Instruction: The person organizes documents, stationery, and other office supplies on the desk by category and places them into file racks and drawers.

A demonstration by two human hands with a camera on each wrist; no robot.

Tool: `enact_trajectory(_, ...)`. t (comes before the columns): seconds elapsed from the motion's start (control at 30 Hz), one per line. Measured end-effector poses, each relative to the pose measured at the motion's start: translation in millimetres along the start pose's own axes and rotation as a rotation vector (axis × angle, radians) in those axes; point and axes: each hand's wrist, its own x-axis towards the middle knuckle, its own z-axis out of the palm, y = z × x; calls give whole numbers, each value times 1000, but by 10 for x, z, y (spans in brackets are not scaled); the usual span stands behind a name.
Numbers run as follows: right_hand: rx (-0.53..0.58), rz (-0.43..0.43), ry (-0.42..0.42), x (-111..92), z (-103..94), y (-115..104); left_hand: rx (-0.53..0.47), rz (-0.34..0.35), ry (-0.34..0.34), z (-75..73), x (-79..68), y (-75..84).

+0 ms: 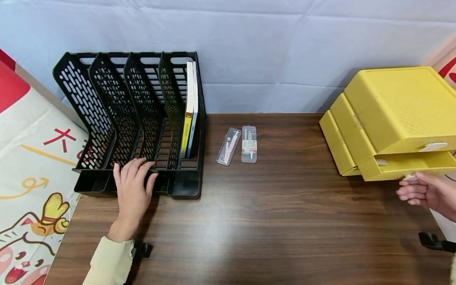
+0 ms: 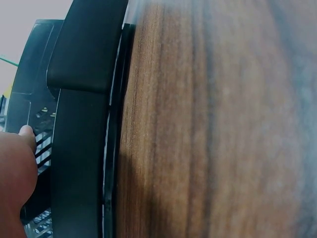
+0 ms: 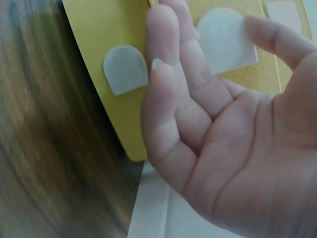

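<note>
In the head view a black mesh file organizer (image 1: 183, 185) stands at the left. My left hand (image 1: 133, 192) rests on its front edge, fingers reaching over the rim and holding nothing loose. The left wrist view has my thumb (image 2: 26, 133) close against the black plastic. On the right is a yellow drawer unit (image 1: 399, 103), its middle drawer (image 1: 381, 174) pulled partway out. The thumb and fingers of my right hand (image 1: 432, 192) pinch that drawer's white pull tab (image 3: 228, 42). A small white patch shows inside the drawer.
Two slim books (image 1: 190, 114) stand in the organizer's rightmost slot. Two clear plastic cases (image 1: 228, 146) with drawing instruments lie mid-table near the back. Behind the wooden table (image 1: 270, 221) hangs a pale cloth (image 1: 256, 55). A patterned cloth (image 1: 32, 166) borders the left side.
</note>
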Motion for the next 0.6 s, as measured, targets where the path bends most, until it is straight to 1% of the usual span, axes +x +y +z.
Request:
enact_trajectory(0.07, 5, -31, 1, 51, -12, -6, 2, 0, -5, 0, 0, -1)
enact_trajectory(0.2, 59, -75, -28, 131, -57, -8, 9, 0, -17, -1, 2, -7)
enact_trajectory(0.4, 142, -79, -47, 220, -95, -41, 11, -1, -18, -1, 1, -14)
enact_trajectory(0.5, 182, -77, -55, 275, -79, -62, 11, -3, -20, -2, 1, -13)
enact_trajectory(0.6, 239, -71, -81, 329, -57, -82, 12, -4, -23, -8, 1, -7)
